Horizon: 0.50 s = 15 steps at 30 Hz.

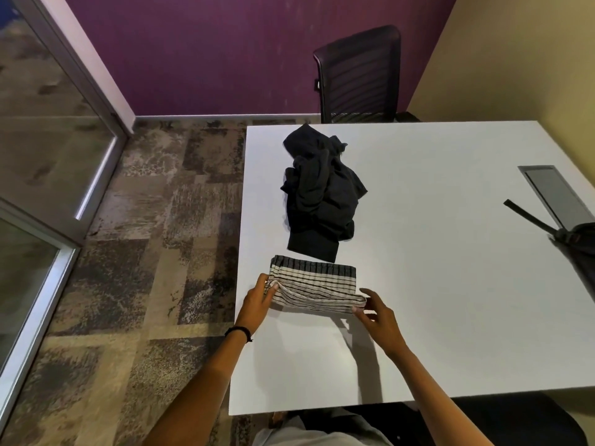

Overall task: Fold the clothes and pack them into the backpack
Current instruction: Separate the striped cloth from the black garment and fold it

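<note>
My left hand (257,300) is curled round the left end of the striped cloth (314,286), fingers tucked into the fold and thumb on the outside, so it grips that end. My right hand (376,313) is at the opposite end, where thumb and fingertips pinch the near right corner of the same cloth; the other fingers are stretched out loosely beside it. The striped cloth is folded into a short wide rectangle with a dark ribbed band along its far edge. It lies on the white table (450,317) close to the table's left side and near me, with its near layer raised a little between my hands. Just beyond it, nearly touching the ribbed band, the black garment (322,194) lies unfolded in a crumpled heap that runs away from me toward the far edge of the table. A thin black band (239,332) sits on my left wrist. At the right edge of the view only a dark part of the backpack (579,238) shows on the table, well apart from both clothes, with a strap (528,215) reaching out flat across the top beside a grey hatch (558,194) set into the surface. A black mesh chair (359,75) stands behind the far side of the table against the purple wall (209,53), and patterned carpet (154,236) covers the floor on my left
</note>
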Available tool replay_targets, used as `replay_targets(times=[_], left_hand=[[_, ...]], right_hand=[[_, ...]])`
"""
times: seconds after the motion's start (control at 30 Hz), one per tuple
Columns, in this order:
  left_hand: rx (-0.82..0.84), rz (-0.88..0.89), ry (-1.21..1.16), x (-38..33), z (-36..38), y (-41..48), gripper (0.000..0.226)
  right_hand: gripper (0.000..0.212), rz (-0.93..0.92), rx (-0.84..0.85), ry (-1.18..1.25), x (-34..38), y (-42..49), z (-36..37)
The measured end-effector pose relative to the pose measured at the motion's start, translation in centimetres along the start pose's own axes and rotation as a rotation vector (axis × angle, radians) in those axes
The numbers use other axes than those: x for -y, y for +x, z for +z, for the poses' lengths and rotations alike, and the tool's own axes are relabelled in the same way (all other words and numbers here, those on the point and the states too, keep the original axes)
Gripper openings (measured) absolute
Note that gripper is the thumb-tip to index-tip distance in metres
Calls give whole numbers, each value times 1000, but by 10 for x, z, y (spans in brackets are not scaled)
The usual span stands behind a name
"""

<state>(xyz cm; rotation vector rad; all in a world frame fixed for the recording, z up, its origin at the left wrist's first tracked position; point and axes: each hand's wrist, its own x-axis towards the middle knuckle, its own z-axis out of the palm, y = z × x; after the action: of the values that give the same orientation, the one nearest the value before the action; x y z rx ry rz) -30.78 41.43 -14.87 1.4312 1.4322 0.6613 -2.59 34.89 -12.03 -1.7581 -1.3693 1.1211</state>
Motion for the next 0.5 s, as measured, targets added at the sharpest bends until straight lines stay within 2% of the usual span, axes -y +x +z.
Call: replay_targets(times=[0.07,0.13,0.3,0.43,0.5], left_hand=[[-21,0,-39,-4,0,3,23],[-36,0,-75,-5,0,5,20],[-75,0,-124,-4,0,8,19],[-99,-5,-120,-2,-1,12,19],[-97,-22,-80,0,-2,15,20]], right_hand=[[49,8,6,19,-3,2,1],[51,35,8,16,-7,6,3],[19,113,3,-86,-19,16,9],[14,132,-3,-82,-23,20,13],[19,133,-1,-76,-21,23,13]])
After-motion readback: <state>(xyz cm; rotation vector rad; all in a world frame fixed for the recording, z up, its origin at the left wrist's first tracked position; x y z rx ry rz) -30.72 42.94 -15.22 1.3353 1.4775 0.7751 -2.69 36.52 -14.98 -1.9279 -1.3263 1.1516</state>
